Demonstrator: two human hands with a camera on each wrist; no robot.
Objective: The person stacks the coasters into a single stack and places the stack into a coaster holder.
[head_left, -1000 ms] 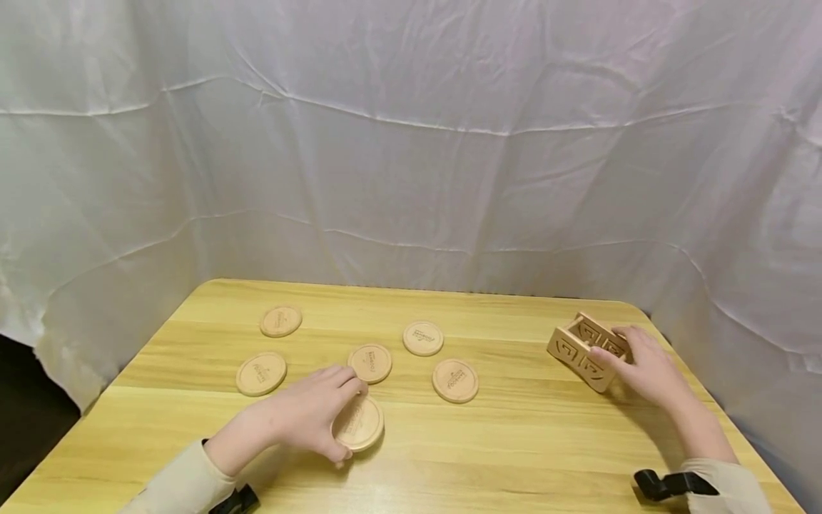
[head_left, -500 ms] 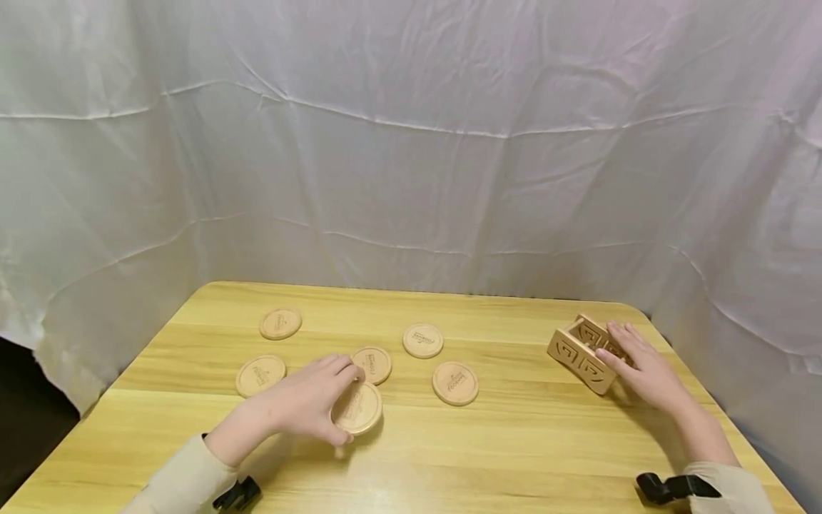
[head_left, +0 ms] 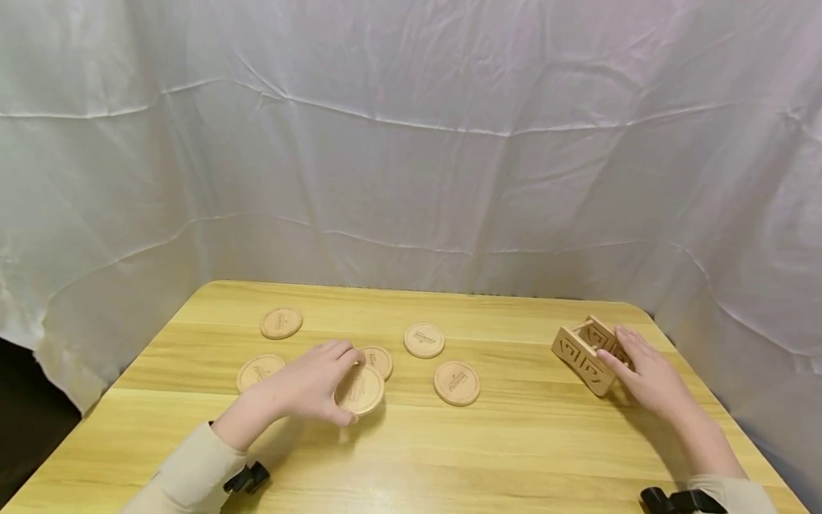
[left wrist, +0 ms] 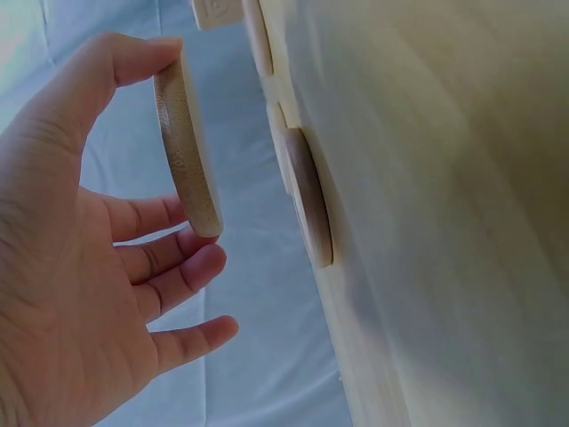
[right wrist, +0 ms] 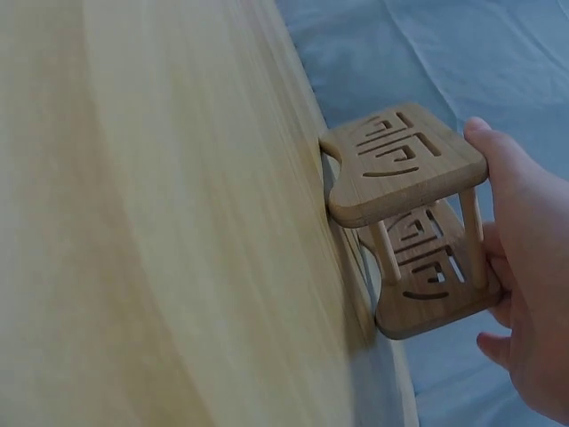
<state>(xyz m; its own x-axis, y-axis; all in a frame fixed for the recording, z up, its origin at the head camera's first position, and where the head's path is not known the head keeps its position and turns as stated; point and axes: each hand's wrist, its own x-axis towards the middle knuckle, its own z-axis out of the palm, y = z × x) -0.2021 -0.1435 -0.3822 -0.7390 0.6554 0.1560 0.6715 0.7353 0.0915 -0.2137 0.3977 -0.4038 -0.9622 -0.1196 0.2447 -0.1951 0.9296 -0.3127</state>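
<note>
Curtain [left wrist: 276,302] behind coaster [left wrist: 187,147], wrist view only

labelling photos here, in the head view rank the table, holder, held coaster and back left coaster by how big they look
Largest to smallest:
1. table
2. holder
3. held coaster
4. back left coaster
The held coaster is nearer, so these coasters' true sizes may match.

Held coaster [head_left: 359,391] now higher above table [head_left: 514,457]
</note>
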